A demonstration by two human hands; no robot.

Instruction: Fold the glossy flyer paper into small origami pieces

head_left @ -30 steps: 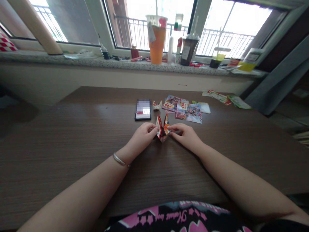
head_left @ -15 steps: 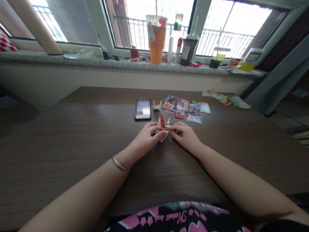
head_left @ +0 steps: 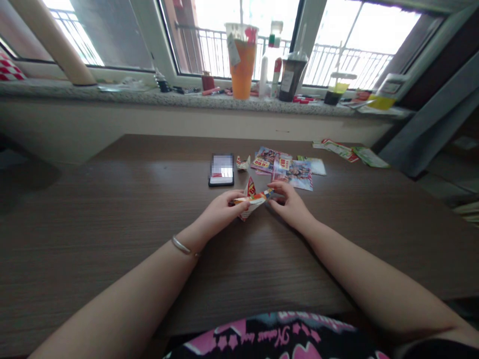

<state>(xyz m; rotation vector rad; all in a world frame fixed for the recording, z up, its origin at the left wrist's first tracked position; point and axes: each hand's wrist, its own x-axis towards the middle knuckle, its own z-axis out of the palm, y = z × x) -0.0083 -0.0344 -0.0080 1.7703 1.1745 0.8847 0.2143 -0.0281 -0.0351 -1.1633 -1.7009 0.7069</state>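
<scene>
A small folded paper figure point(head_left: 251, 200), printed in red, white and orange, is held just above the dark wooden table point(head_left: 112, 224). My left hand point(head_left: 220, 212) pinches its left side with closed fingers. My right hand point(head_left: 290, 204) pinches its right tip, which points sideways toward the right. One pointed flap stands up between my hands. A silver bangle point(head_left: 180, 246) circles my left wrist.
A phone point(head_left: 221, 170) lies just beyond my hands, beside a small crumpled paper piece point(head_left: 243, 162) and several printed flyers point(head_left: 288, 169). More leaflets point(head_left: 348, 152) lie at the far right. The windowsill holds an orange cup point(head_left: 242, 62), a dark drink cup point(head_left: 292, 75) and bottles.
The paper figure's two upright flaps have come apart. My right hand pulled one flap down and to the right, and now it lies nearly sideways. My left hand stayed on the left side.
</scene>
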